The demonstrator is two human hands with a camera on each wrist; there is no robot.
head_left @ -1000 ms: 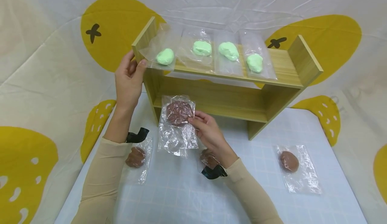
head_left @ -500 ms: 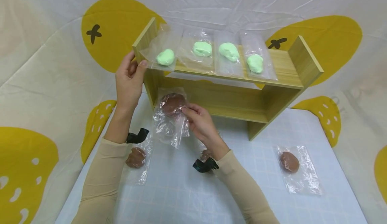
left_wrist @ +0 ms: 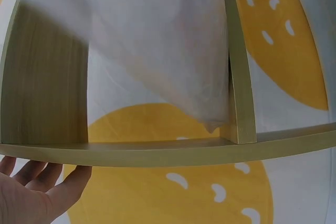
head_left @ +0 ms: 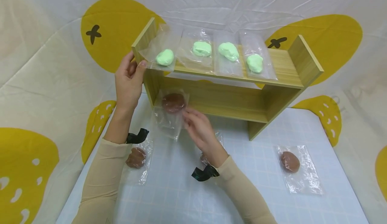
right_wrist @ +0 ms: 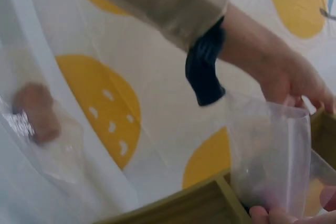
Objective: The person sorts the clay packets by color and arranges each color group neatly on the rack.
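Brown dough bag is seen from the head camera at the left end of the wooden shelf, on its lower board, pinched at its edge by the right hand. The shelf's upper left corner is gripped by the left hand. Four green dough bags lie on top. In the left wrist view, fingers are curled under a board. In the right wrist view, clear plastic is pinched by fingertips. No writing can be read.

left hand grips left end of wooden shelf | right hand holds bagged brown dough at lower shelf's left end | four green dough bags on top | three brown bags on white table
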